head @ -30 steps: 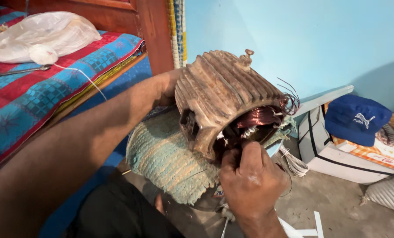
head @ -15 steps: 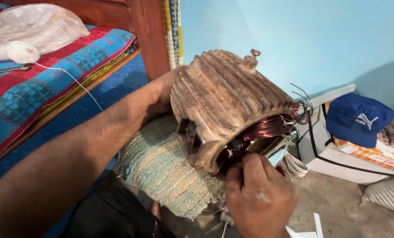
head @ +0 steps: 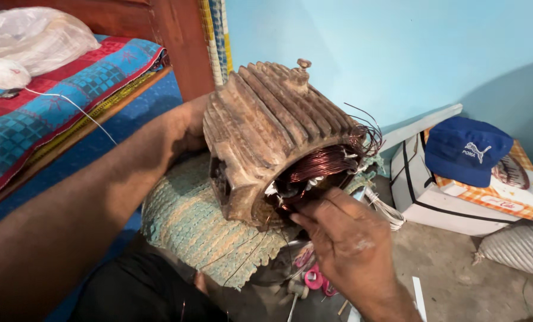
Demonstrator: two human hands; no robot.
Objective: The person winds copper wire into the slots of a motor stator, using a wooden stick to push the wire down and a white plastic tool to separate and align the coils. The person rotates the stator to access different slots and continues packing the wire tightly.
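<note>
While the rusty, ribbed cast-metal motor housing (head: 272,128) sits tilted on a pale green woven cushion (head: 192,223) in the person's lap, both hands are on it. Left hand (head: 189,125) is pressed against the far side of the housing, partly hidden behind it, so I cannot tell how its fingers are set. Right hand (head: 344,241) is up at the open end, fingers (head: 314,209) pinched together at the reddish copper wire windings (head: 323,164) inside the bore. Loose thin wire ends (head: 368,122) spring out past the rim. Off to the left lies a red and blue patterned bed cover (head: 58,101) with a crumpled clear plastic bag (head: 34,36) on top, beside a brown wooden bedpost (head: 180,48). Over on the right, a dark blue cap (head: 463,149) rests on a white box with black straps (head: 421,191), standing on the grey floor by the light blue wall (head: 397,48).
</note>
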